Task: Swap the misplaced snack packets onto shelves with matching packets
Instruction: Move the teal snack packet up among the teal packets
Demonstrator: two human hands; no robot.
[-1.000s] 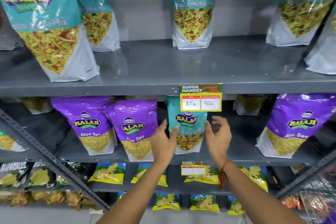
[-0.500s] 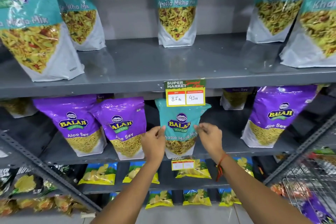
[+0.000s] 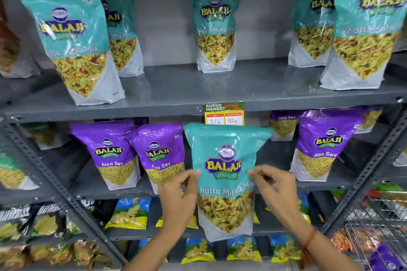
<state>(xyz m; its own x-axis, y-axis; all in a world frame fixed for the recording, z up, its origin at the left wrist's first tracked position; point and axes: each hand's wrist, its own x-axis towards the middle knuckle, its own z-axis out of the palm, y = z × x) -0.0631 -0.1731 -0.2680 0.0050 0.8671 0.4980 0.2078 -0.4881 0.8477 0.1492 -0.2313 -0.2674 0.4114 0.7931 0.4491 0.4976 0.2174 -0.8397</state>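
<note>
You have the teal Khatta Mitha Mix packet [image 3: 224,174] pinched by its two side edges, upright, its face toward you, out in front of the middle shelf [image 3: 319,185] rather than standing on it; its bottom edge hangs below that shelf's front edge. Your left hand [image 3: 179,199] grips the packet's left edge with thumb in front, and your right hand [image 3: 275,189] grips the right edge the same way, a red thread at the wrist.

The packet's top edge sits just under the price tag [image 3: 223,114] clipped to the front edge of the upper shelf [image 3: 242,92]. Just to its left stand two purple Aloo Sev packets [image 3: 161,154] near the middle shelf's front edge, the nearer one almost touching your left hand. To the right, the middle shelf is bare up to another purple packet [image 3: 323,145] near the right-hand perforated upright [image 3: 372,163].

On the upper shelf the matching teal packets [image 3: 215,24] stand spread out: one at the back centre, two on the left, two on the right. A broad bare stretch runs along that shelf's front edge between the left and right front packets, directly above what you hold.
</note>
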